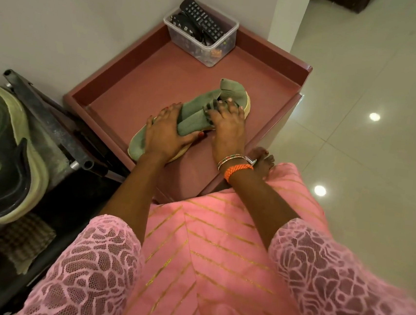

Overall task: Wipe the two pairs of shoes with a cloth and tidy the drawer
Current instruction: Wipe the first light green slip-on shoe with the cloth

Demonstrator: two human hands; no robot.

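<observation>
A pair of green knit shoes lies in the reddish-brown drawer, near its front edge. My left hand lies over the nearer shoe, with fingers and thumb wrapped round its middle. My right hand grips the farther shoe at its opening, fingers curled over the collar. A dark sneaker with a pale sole rests on a dusty metal rack at the far left. A brown checked cloth lies below that sneaker.
A clear plastic box with a black remote control and small items stands in the drawer's far corner by the white wall. The dusty metal rack stands left of the drawer. Glossy tiled floor lies to the right. My bare foot shows beside the drawer.
</observation>
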